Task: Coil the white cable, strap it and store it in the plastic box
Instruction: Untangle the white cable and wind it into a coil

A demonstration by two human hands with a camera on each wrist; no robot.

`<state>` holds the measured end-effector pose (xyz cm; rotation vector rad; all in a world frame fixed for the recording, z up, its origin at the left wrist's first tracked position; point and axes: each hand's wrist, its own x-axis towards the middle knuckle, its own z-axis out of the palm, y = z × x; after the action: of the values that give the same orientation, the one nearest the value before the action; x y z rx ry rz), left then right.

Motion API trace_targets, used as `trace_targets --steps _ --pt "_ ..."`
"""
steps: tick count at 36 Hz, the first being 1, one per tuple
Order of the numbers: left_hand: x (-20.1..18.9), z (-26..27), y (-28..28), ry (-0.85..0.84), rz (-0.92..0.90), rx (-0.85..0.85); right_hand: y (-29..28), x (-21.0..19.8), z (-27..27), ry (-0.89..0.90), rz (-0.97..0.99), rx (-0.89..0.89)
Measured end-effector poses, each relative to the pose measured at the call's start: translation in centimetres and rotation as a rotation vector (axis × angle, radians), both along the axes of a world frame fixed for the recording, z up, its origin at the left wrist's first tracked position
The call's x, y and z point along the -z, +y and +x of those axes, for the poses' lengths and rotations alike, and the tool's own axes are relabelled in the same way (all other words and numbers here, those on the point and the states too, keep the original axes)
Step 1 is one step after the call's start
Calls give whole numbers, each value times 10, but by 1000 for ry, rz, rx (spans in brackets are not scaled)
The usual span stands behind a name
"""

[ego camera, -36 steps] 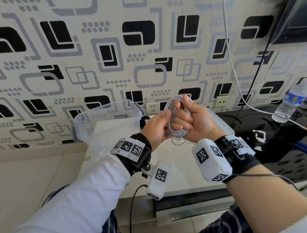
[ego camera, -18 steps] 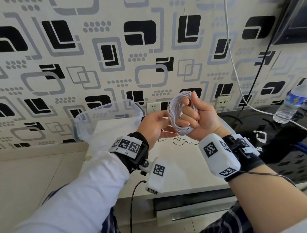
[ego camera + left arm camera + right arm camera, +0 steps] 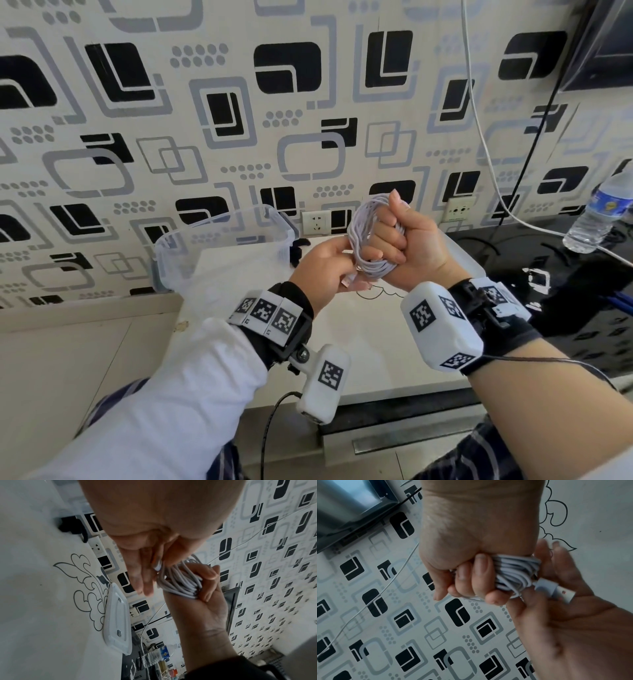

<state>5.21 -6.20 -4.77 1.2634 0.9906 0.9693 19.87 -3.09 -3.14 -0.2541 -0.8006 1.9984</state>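
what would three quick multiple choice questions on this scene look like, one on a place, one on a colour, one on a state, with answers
1. Where is the plastic box?
A. On the counter, to the left of both hands
B. On the floor under the counter
C. On the black surface beside the water bottle

2. What colour is the cable?
A. Black
B. White
C. Red

3. What state is the cable in?
A. Stretched straight along the counter
B. Already lying in the box
C. Coiled in loops and gripped by the right hand

Answers:
1. A: the head view shows the open clear box standing on the pale counter, left of the hands.
2. B: its loops show white in all three views.
3. C: the right hand's fingers curl round the bundle, while the left hand has the plug end in it, held in the air above the counter.
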Motion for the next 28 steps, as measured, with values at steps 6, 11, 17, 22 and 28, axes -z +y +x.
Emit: trace_targets --steps 6,11,17,22,28 --pt "3 -1 5 -13 58 -165 -3 2 -10 1 30 -151" --pt "-7 -2 -4 -15 98 -199 -4 1 -12 -22 30 -206" --pt "3 -2 2 48 64 -196 -6 2 -14 -81 38 -216" --pt "9 -3 7 -21 56 -170 -6 0 -14 -83 42 -200" --pt "7 -2 4 106 147 -295 -5 5 -22 -216 8 -33"
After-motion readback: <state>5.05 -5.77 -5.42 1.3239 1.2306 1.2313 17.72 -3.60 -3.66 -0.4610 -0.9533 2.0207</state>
